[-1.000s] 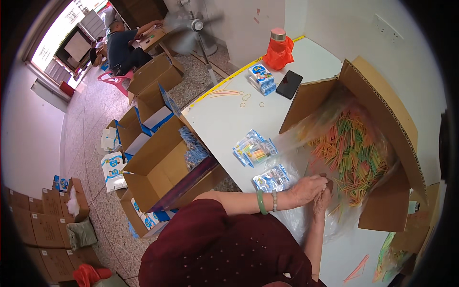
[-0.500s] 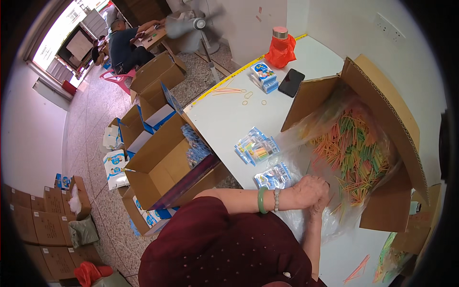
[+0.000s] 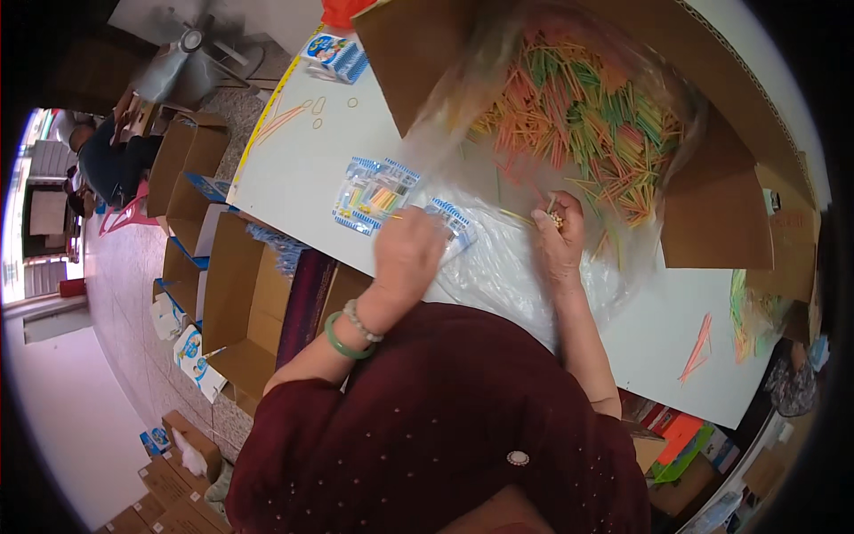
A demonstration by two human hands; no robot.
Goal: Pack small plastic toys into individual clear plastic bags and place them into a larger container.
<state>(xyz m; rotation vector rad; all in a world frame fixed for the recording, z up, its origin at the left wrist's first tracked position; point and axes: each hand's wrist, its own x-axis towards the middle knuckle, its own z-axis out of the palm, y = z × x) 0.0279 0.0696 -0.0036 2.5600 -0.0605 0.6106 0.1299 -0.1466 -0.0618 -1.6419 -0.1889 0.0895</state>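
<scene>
My right hand (image 3: 560,240) is closed around a small bundle of thin coloured sticks (image 3: 556,219), whose ends show between thumb and fingers. With fingers curled together, my left hand (image 3: 411,254) hovers over the table by the small clear packets; what it grips, if anything, is hidden. Blue-and-white edged packets (image 3: 363,196) with coloured sticks inside lie just beyond it, and another packet (image 3: 455,222) is partly covered by it. Beyond my right hand, a large cardboard box (image 3: 721,200) lies open toward me, its clear plastic liner (image 3: 489,267) spilling onto the table. Loose pink, green, orange and yellow sticks (image 3: 587,116) fill it.
Rubber bands (image 3: 318,107) and a stack of blue-and-white packs (image 3: 334,58) sit at the table's far left. Open cartons (image 3: 258,294) stand left of the table. Pink sticks (image 3: 698,347) lie on the right. A person (image 3: 111,165) sits near a fan (image 3: 191,40).
My hands were together by the box and have parted. The left moved left toward the packets; the right shows a bundle of sticks. The whole view has shifted and turned.
</scene>
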